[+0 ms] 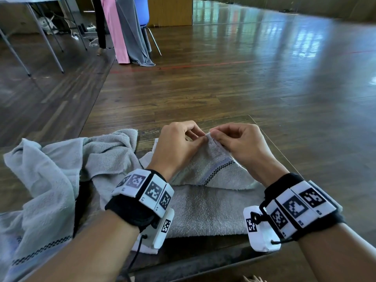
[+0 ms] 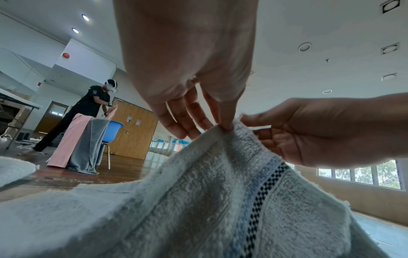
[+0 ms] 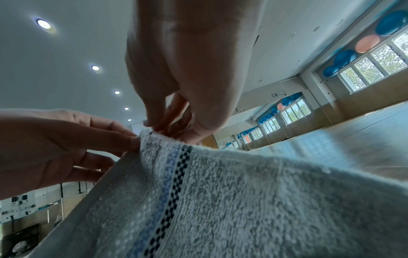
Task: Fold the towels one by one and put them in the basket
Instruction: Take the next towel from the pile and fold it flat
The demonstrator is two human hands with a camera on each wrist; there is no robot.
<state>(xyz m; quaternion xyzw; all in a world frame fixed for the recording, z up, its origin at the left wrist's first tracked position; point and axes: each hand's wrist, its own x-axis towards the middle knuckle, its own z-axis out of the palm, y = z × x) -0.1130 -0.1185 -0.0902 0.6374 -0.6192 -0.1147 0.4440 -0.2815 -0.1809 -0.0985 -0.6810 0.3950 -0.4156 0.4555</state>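
Note:
A grey towel (image 1: 205, 208) with a blue and black checked stripe lies on the dark table (image 1: 203, 259), its far corner lifted off the surface. My left hand (image 1: 179, 143) and right hand (image 1: 234, 141) meet at that corner, and both pinch it between thumb and fingertips. From the left wrist, the towel (image 2: 198, 200) rises to the left hand (image 2: 225, 125), with the right hand (image 2: 309, 132) beside it. From the right wrist, the right hand (image 3: 167, 127) pinches the towel (image 3: 243, 200) edge while the left hand (image 3: 66, 143) holds it alongside. No basket is in view.
Crumpled at the table's left lies a second grey towel (image 1: 50, 176). Beyond the table is wooden floor (image 1: 244, 88). Far left, a blue chair (image 1: 142, 11) carries pink and grey cloths, and another person (image 2: 88, 111) stands there by a folding table (image 1: 30, 27).

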